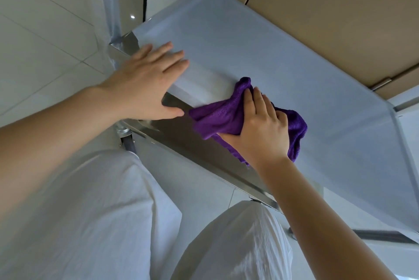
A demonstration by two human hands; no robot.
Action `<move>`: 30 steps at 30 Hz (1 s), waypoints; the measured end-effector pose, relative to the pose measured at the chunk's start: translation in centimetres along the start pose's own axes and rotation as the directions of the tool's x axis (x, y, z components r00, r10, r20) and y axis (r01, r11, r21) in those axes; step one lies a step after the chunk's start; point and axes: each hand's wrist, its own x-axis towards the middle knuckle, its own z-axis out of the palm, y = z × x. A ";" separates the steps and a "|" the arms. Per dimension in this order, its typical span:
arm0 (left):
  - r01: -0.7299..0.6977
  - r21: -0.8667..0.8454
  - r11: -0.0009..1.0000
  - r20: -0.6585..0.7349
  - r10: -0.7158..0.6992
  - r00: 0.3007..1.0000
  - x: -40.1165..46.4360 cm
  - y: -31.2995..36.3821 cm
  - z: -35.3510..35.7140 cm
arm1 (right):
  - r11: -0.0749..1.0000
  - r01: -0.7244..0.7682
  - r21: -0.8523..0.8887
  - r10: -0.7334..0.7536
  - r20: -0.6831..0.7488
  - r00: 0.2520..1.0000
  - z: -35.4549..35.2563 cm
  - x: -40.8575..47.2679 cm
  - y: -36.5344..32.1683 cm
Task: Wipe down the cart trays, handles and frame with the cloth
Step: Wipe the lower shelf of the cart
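Right now we are on the tray step, as we judge it: our cloth (pixel 229 118) sits bunched at the near edge of the tray (pixel 283 53), where the pale flat surface meets the shiny metal rim (pixel 181 134). The handles and the rest of the frame (pixel 111 7) look to be work yet to come, though we cannot tell how much of the tray has been covered.

From the head view, our right hand (pixel 260 130) grips the cloth, fingers curled over the purple wad and pressing it down on the tray's edge. Our left hand (pixel 147 84) lies flat and spread wide, fingers straight on the tray near its left corner, thumb along the rim; it holds nothing and seems to steady the cart.

Next we would probably sweep the cloth across the bare tray toward the far side, keeping pressure even, and shift the left hand so it does not block the corner. Our white trousers (pixel 90 211) fill the lower part of the view.
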 end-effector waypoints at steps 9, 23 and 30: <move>0.071 -0.306 0.950 -0.009 -0.077 0.997 -2.1 -1.1 -0.2 | 1.000 -0.024 0.012 0.024 0.016 1.000 -0.1 2.6 -3.8; 0.060 -0.998 0.013 0.027 -0.783 0.621 -3.3 -4.1 2.1 | 0.999 0.006 0.048 -0.008 0.051 0.999 -0.3 5.7 -8.1; -0.004 -0.994 -0.112 0.061 -0.569 0.820 -3.2 -6.2 2.5 | 0.998 -0.017 0.053 0.012 0.084 0.996 -0.8 7.2 -10.6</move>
